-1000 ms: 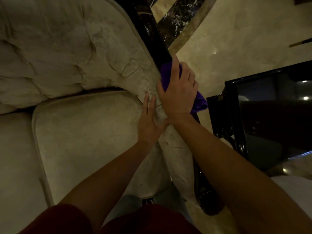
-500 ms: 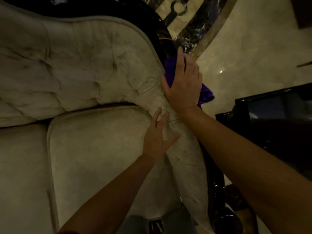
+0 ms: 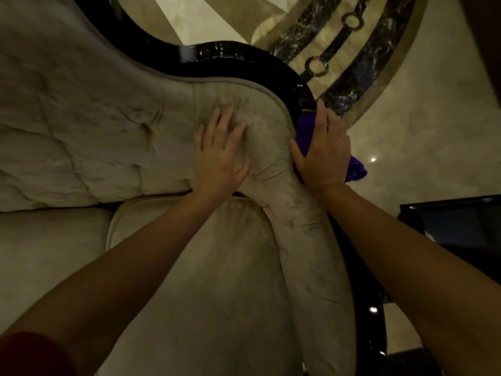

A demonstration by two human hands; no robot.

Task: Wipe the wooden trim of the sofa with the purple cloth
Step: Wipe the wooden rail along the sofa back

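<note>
The sofa's glossy black wooden trim (image 3: 230, 59) curves along the top of the cream tufted back (image 3: 95, 131) and runs down the outside of the arm. My right hand (image 3: 324, 150) presses the purple cloth (image 3: 305, 132) flat against the trim where the back bends into the arm; a corner of cloth sticks out past my wrist. My left hand (image 3: 219, 156) lies flat with fingers spread on the tufted upholstery, just left of the arm, holding nothing.
A cream seat cushion (image 3: 203, 280) lies below my arms. A glossy black side table (image 3: 455, 226) stands close to the right of the sofa arm. Polished marble floor (image 3: 433, 118) with a dark patterned inlay band lies behind and to the right.
My right hand has slid the cloth further up the trim towards the curve of the back. My left hand has moved from the arm's base up onto the tufted back. The view has tilted upward.
</note>
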